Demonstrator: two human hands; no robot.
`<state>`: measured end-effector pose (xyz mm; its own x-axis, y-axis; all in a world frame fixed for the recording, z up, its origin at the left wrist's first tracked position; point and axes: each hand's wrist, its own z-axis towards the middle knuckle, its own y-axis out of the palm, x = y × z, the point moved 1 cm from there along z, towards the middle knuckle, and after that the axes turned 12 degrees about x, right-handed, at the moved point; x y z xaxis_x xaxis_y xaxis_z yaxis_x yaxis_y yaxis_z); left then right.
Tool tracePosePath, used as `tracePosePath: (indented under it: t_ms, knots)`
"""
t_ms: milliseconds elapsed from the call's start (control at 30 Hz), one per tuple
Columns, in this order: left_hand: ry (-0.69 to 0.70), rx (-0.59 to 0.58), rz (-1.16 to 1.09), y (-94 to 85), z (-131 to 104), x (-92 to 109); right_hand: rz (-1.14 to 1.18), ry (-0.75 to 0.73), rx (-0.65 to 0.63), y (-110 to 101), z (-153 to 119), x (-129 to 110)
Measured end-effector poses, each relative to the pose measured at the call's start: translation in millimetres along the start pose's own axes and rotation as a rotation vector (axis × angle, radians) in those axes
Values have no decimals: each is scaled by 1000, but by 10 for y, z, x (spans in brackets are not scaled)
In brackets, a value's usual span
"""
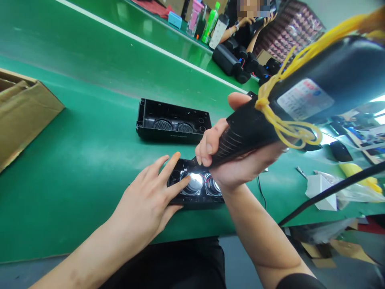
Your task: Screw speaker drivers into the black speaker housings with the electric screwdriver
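Observation:
My right hand (237,152) is wrapped round a black electric screwdriver (252,124), which slants down to the left. A white label and knotted yellow bands are on its body. Its lower end is over a black speaker housing (192,199) with two round speaker drivers (196,182) in it; the tip is too hard to make out. At that housing's left end lies my left hand (150,192), fingers spread over the housing and thumb along its near side. Behind it sits another open black speaker shell (174,118) with two mesh grilles, touched by neither hand.
A cardboard box (30,116) stands at the left on the green table (90,140). Across the table a person (240,30) handles a dark object near black cylindrical parts (225,60) and bottles (212,22). A black cable (331,192) crosses the right side, near a white box (320,190).

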<state>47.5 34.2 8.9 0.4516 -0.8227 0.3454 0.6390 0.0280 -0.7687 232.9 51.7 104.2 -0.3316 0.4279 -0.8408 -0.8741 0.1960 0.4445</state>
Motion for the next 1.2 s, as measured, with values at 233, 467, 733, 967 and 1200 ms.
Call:
tracePosePath:
  t_ms: [233, 467, 733, 967, 1200]
  knots:
    - [22, 36, -41, 6, -32, -7, -42, -23, 11, 9, 35, 22]
    - [26, 35, -49, 4, -39, -9, -127, -46, 32, -18, 35, 70]
    - [31, 23, -49, -5, -23, -11, -130, -46, -15, 36, 63, 56]
    - [29, 34, -36, 5, -22, -9, -140, -35, 73, -16, 89, 137]
    - [26, 37, -42, 2, -36, -12, -236, -112, 197, 18, 63, 248]
